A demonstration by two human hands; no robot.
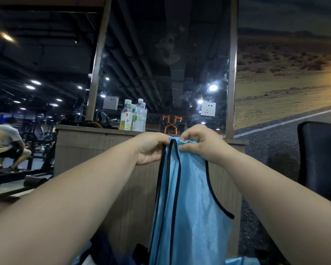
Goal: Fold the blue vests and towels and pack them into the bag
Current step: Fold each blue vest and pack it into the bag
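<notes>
Judged light, limp and slippery, the blue vest [189, 207] is pinched at its twelve o'clock straps, the likeliest hold, by the left hand [151, 148] and right hand [201, 142].

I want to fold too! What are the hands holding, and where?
A light blue mesh vest with dark trim. Both the left hand and right hand pinch its top, at the shoulder straps; it hangs down.
</notes>
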